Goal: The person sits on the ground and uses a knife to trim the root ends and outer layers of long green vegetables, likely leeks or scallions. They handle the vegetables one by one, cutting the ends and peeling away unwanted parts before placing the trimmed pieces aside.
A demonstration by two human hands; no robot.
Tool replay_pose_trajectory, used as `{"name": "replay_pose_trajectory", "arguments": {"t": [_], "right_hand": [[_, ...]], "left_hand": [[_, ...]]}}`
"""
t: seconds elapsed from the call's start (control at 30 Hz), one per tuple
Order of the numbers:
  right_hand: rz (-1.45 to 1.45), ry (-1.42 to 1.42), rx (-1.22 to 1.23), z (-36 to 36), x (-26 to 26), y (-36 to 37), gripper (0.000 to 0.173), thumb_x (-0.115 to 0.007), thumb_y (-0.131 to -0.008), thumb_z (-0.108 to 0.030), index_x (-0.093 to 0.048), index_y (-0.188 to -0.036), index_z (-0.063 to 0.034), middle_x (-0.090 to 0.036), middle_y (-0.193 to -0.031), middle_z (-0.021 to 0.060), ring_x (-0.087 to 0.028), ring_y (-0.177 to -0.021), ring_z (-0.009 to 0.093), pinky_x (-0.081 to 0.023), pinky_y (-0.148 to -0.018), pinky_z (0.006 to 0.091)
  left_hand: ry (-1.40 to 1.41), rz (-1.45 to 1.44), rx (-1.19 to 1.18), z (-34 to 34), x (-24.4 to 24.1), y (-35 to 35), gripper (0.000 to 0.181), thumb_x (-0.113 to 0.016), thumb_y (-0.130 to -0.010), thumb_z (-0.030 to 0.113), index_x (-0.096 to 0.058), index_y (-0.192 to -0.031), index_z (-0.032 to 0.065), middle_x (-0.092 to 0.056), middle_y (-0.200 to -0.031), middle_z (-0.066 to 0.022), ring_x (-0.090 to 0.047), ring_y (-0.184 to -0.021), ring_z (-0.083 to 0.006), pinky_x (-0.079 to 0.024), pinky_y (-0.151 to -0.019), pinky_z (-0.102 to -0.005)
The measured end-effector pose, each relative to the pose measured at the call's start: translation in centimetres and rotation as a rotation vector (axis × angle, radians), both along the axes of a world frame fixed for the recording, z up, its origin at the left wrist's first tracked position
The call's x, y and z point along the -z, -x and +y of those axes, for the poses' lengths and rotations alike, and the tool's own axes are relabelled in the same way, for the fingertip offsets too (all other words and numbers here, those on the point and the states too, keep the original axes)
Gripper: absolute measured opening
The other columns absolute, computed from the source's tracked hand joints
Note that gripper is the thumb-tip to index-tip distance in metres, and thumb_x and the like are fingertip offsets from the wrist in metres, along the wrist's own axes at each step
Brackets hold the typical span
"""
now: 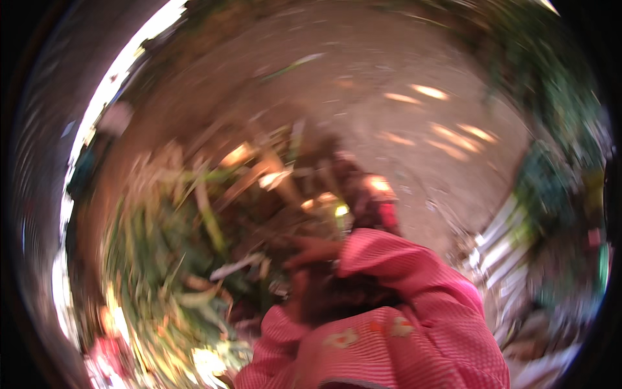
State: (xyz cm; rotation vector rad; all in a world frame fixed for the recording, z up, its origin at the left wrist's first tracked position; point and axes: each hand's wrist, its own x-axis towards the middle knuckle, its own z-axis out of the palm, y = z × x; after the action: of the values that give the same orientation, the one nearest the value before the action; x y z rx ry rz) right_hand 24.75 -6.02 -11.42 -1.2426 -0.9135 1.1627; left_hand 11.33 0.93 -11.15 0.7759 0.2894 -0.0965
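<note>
Motion blur softens the whole view. My right hand [313, 250] reaches leftward out of a pink striped sleeve [403, 253], its fingers seeming spread above a leaf pile. Just below it is my left hand [297, 294], partly in shadow by the other pink cuff [282, 318]. Whether either hand holds anything is too blurred to tell. Long green leaves and dry straw-coloured blades [165, 253] lie heaped to the left of both hands. A pale stalk [236, 266] rests on this heap near my fingers.
A dark foot or shoe with red on it [374, 202] stands beyond my right cuff. Brown bare ground [388, 63] stretches ahead, with sunlit patches. Leek-like white stalks with green tops [505, 243] lie in a bundle at right. Blurred pink cloth [109, 360] shows at lower left.
</note>
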Motion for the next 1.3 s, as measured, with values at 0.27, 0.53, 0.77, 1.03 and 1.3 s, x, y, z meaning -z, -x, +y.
{"name": "replay_pose_trajectory", "arguments": {"t": [0.27,0.53,0.77,1.03,1.3], "right_hand": [[0.255,0.196,-0.14,-2.0,-0.1,-0.7,0.069,-0.068,-0.067,-0.006,-0.039,-0.131,-0.0042,-0.054,-0.096,0.0072,-0.052,-0.084,0.016,-0.042,-0.072,0.0258],[0.191,0.319,0.087,-2.6,1.1,-0.4,0.076,-0.06,-0.056,0.007,-0.041,-0.129,-0.0008,-0.057,-0.108,0.0084,-0.054,-0.094,0.017,-0.046,-0.075,0.0276],[0.114,0.276,-0.045,2.6,0.8,1.8,0.078,-0.061,-0.057,0.006,-0.038,-0.131,-0.0017,-0.057,-0.109,0.0084,-0.054,-0.095,0.017,-0.046,-0.076,0.0279],[0.07,0.293,-0.21,12.4,1.9,2.5,0.08,-0.062,-0.057,0.005,-0.035,-0.133,-0.0027,-0.057,-0.11,0.0084,-0.054,-0.096,0.017,-0.045,-0.078,0.0283],[0.075,0.296,-0.338,22.5,5.9,-4.0,0.082,-0.063,-0.058,0.003,-0.033,-0.135,-0.0037,-0.056,-0.111,0.0085,-0.054,-0.097,0.018,-0.045,-0.079,0.0287]], "left_hand": [[-0.611,0.075,0.148,-1.1,2.8,2.0,0.025,-0.052,-0.081,0.017,-0.062,-0.1,0.0039,-0.063,-0.096,-0.0137,-0.061,-0.084,-0.0236,-0.049,-0.074,-0.0342],[-1.274,0.407,0.184,1.7,10.4,5.8,0.023,-0.058,-0.075,0.023,-0.064,-0.091,0.0071,-0.062,-0.09,-0.0204,-0.062,-0.083,-0.0317,-0.049,-0.071,-0.0384],[-1.33,0.413,-0.033,1.0,10.1,7.9,0.023,-0.058,-0.075,0.023,-0.064,-0.09,0.0069,-0.062,-0.09,-0.0204,-0.062,-0.082,-0.0321,-0.049,-0.071,-0.0392],[-1.27,0.463,-0.141,2.9,10.0,6.8,0.022,-0.059,-0.075,0.023,-0.064,-0.089,0.0066,-0.062,-0.089,-0.0203,-0.061,-0.082,-0.0327,-0.049,-0.07,-0.0402],[-1.209,0.545,-0.144,8.8,11.9,1.8,0.022,-0.059,-0.074,0.024,-0.064,-0.087,0.0063,-0.062,-0.088,-0.0202,-0.061,-0.081,-0.0332,-0.049,-0.069,-0.0411]]}}
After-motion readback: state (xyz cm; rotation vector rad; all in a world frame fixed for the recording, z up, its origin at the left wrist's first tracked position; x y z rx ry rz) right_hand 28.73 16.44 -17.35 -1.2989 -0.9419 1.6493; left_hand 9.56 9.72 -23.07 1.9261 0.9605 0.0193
